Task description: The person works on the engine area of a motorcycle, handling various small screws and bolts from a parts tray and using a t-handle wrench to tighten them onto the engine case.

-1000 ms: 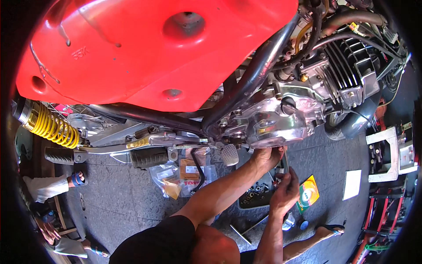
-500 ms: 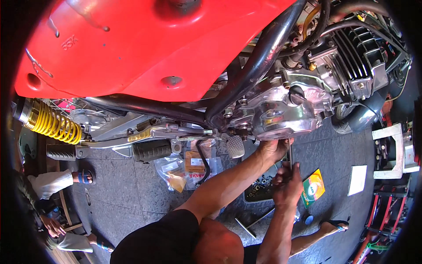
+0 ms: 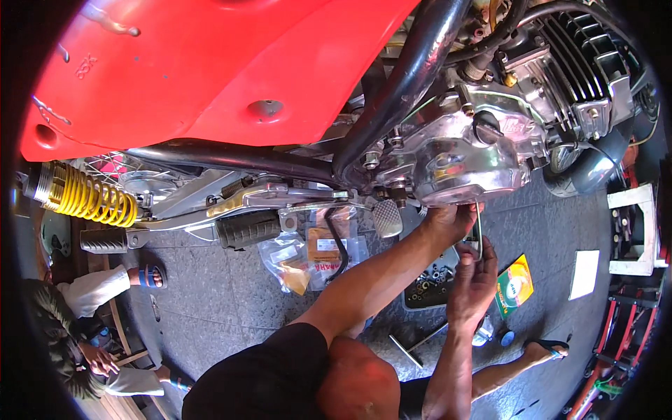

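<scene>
A polished engine cover sits on the motorcycle's right-of-centre side. Beneath its lower edge is my left hand, fingers bent up against the underside, fingertips beside the upper end of a slim metal-shafted tool. What those fingertips pinch is hidden. Lower down, my right hand is closed around the tool's lower end, its shaft pointing up at the cover. The tool's tip and exact kind cannot be made out. Behind my right wrist a tray holds several small nuts and bolts.
A T-handle wrench lies on the floor near a yellow-green packet and white paper. Plastic parts bags lie under the foot peg. Red bodywork hangs above. Another person's hand shows at left.
The view has shifted, so the motorcycle appears slightly higher and the floor things further right. My right hand has loosened its curl somewhat around the tool; my left stays under the cover.
</scene>
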